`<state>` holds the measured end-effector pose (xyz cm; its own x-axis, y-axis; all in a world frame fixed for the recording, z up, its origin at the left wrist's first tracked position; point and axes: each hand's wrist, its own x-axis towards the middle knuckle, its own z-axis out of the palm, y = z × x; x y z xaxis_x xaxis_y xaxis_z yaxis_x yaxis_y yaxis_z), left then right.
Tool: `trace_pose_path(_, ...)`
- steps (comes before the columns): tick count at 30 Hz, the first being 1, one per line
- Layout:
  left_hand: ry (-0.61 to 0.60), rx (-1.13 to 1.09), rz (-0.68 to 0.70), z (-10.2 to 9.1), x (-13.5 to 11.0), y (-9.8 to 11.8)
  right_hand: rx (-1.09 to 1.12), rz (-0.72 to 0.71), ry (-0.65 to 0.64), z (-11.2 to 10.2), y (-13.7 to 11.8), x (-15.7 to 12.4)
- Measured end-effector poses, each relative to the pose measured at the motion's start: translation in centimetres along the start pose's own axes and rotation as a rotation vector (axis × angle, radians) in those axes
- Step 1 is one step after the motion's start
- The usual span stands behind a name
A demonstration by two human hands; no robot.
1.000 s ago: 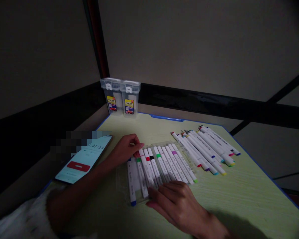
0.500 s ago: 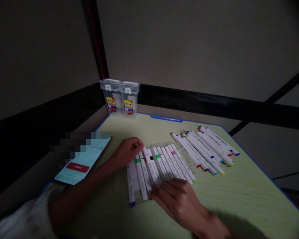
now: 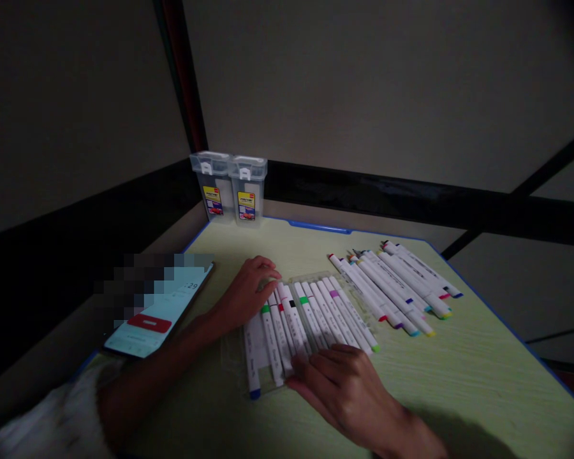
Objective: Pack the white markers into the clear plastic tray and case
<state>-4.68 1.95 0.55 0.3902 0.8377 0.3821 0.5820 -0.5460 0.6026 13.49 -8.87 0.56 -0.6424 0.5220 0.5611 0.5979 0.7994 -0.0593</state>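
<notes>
Near the middle of the table [image 3: 296, 252], in a shallow clear plastic tray [image 3: 263, 357]: a row of white markers [image 3: 332, 319] side by side, some banded green, red, black or purple, plus a blue-ended one at the left. Look light and stiff, hardly fragile, and probably smooth enough to roll or slide at a nudge. Best taken by the middle of the barrel, or by a capped end for sliding sideways. As for the tray, seems thin and flexible, so better steadied by the rim.

At the far ends of the leftward markers, the left hand [image 3: 249, 287], with loosely bent fingers; no telling whether pinching or just touching. Over the near ends, the right hand [image 3: 344, 389], knuckles up, with curled fingers; grip beneath hidden, so no telling about a firm hold.

To the right, loose markers [image 3: 395, 287] in an overlapping spread. To the left, a phone [image 3: 162, 306] lying flat with a lit screen. At the far left, two clear lidded boxes [image 3: 247, 191], upright and side by side. Pale wood-grain tabletop with blue edging. Beyond, a dim gray wall [image 3: 387, 95] crossed by a dark band [image 3: 387, 197].
</notes>
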Motion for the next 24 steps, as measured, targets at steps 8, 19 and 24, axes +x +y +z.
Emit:
trace_pose_path(8, -0.166, -0.019, 0.053, 0.5, 2.2, 1.2, -0.089, -0.099, -0.062, 0.1, -0.4, -0.5)
trace_pose_path(19, -0.206, 0.106, -0.009, 2.2, 2.0, 1.4, -0.149, -0.098, -0.151, 0.3, -0.6, -0.7)
trace_pose_path(24, -0.228, 0.066, 0.001, 2.4, 2.4, 1.2, -0.168, -0.083, -0.197, 0.3, -0.4, -0.7)
